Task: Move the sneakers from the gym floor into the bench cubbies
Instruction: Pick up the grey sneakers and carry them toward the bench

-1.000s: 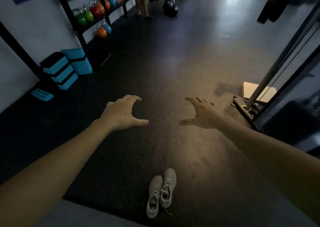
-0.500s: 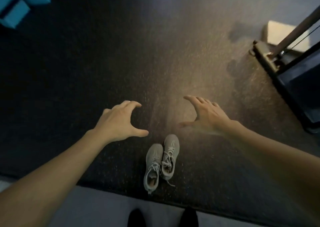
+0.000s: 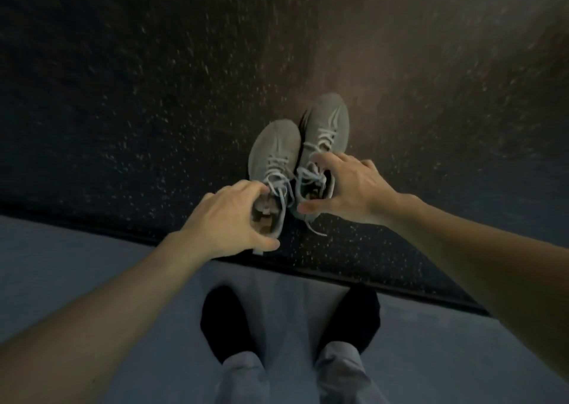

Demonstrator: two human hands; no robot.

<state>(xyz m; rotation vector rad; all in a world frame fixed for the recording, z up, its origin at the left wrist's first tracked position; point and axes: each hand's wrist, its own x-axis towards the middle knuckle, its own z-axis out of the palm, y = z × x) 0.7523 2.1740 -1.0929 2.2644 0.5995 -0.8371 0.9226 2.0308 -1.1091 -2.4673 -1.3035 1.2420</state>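
- The two grey sneakers sit side by side on the speckled gym floor, toes toward 12 o'clock, just past a grey mat.
- The left hand curls, half spread, over the collar of the 9 o'clock shoe; whether it grips, I cannot tell.
- The right hand spreads wide above the 3 o'clock shoe's opening.
- Nothing is lifted yet; no bench cubbies show, so the whole carry remains.

floor bare around sneakers | feet stand near, behind heels
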